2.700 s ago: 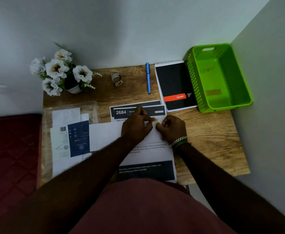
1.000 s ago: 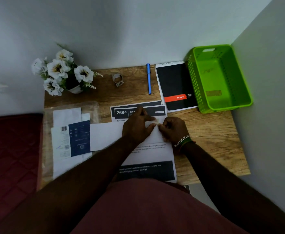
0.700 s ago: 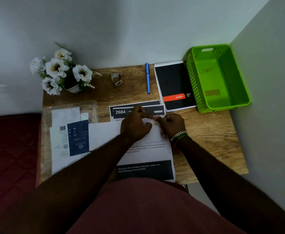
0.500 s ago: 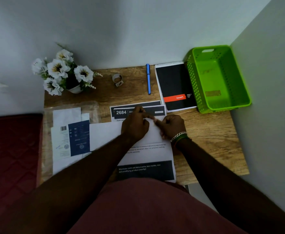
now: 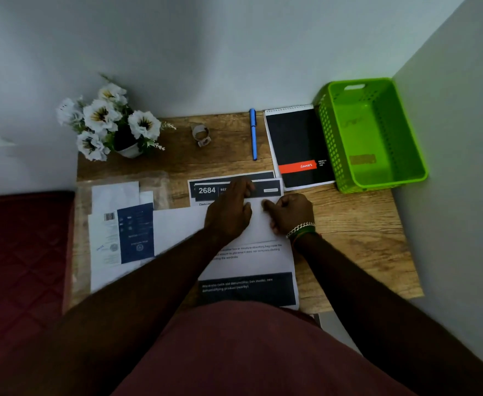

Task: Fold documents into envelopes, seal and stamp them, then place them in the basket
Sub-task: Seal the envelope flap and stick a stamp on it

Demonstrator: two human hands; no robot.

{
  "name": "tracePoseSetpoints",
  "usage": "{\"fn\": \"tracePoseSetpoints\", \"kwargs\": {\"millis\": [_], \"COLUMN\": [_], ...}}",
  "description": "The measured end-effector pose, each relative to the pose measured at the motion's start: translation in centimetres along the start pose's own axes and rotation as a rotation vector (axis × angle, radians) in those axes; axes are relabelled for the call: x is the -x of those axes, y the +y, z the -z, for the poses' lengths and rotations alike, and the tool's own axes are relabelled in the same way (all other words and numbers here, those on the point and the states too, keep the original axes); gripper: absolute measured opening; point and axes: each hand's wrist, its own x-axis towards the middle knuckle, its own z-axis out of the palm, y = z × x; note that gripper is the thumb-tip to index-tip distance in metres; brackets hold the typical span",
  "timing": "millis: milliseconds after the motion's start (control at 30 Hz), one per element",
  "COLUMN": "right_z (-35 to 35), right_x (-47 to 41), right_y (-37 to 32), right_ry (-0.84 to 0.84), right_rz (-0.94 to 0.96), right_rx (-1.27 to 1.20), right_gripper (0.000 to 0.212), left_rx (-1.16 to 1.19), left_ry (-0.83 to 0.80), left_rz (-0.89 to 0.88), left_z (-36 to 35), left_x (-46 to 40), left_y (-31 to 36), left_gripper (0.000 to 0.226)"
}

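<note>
A white envelope (image 5: 179,227) lies crosswise on a printed document (image 5: 249,287) at the desk's front middle. A second sheet headed "2684" (image 5: 206,191) pokes out behind it. My left hand (image 5: 229,214) lies flat on the envelope's upper edge, fingers straight and reaching over the "2684" sheet. My right hand (image 5: 290,214) rests on the envelope's right end with curled fingers, its thumb and forefinger pointing left toward the left hand. Whether anything small sits between those fingertips is not visible. The green basket (image 5: 330,138) stands at the back right corner.
A black notepad (image 5: 296,138) and a blue pen (image 5: 253,132) lie behind the papers, a small tape roll (image 5: 201,133) and a pot of white flowers (image 5: 111,121) further left. Envelopes and a blue leaflet (image 5: 136,232) are stacked at left. Walls close the back and right.
Both hands were pinching something small together over the envelope. They have drawn a little apart, and my left hand has flattened onto the envelope.
</note>
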Motion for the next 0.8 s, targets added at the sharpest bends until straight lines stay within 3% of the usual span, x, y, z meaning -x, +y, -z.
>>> {"fn": "tracePoseSetpoints", "kwargs": {"millis": [300, 533, 800], "right_z": [0.6, 1.4, 0.5], "right_x": [0.1, 0.5, 0.8], "right_y": [0.8, 1.8, 0.8], "right_ry": [-0.028, -0.140, -0.015], "right_rz": [0.027, 0.081, 0.080], "right_rx": [-0.069, -0.026, 0.162], "right_gripper": [0.040, 0.031, 0.037], "left_rx": [-0.056, -0.042, -0.050], "left_ry": [0.025, 0.010, 0.003], "left_rz": [-0.043, -0.046, 0.000], "left_z": [-0.2, -0.4, -0.6], "left_x": [0.0, 0.0, 0.0], "left_y": [0.0, 0.0, 0.4], "left_gripper": [0.032, 0.034, 0.035]}}
